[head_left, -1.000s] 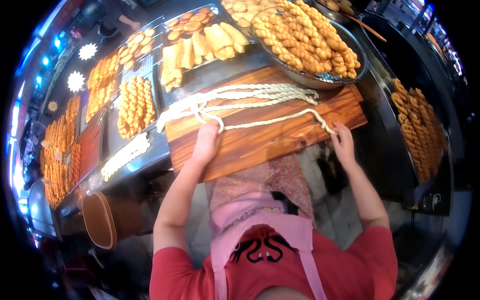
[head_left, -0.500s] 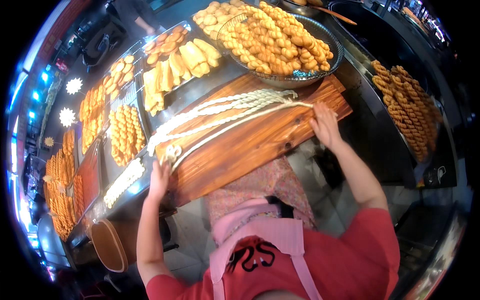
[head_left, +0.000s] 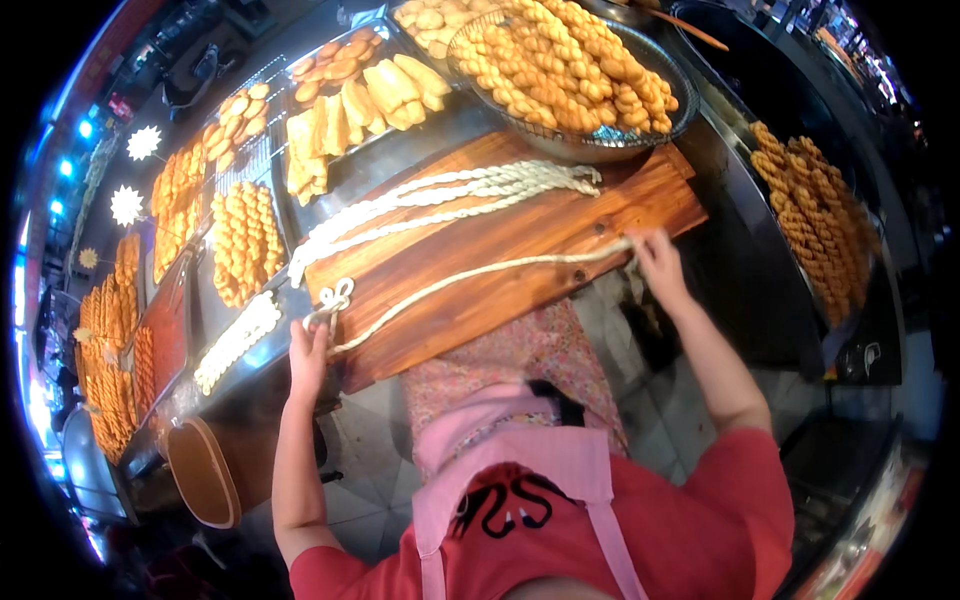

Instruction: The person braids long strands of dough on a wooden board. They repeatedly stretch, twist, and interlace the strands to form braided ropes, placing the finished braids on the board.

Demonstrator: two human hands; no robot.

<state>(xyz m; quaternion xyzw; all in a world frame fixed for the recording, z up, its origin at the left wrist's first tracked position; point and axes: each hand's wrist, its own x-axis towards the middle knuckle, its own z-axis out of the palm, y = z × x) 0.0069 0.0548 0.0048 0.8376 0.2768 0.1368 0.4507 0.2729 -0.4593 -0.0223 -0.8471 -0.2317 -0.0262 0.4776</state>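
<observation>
Dough rope [head_left: 470,278] betw. left hand [head_left: 308,350] & right hand [head_left: 655,255].

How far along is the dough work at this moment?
Done: several twisted dough ropes lie on the wooden board, and fried twists fill the round tray. In hand: one dough strand stretched between left hand and right hand. Left: it is not yet twisted.

Two hands [head_left: 308,352], one wooden board [head_left: 560,225]
</observation>
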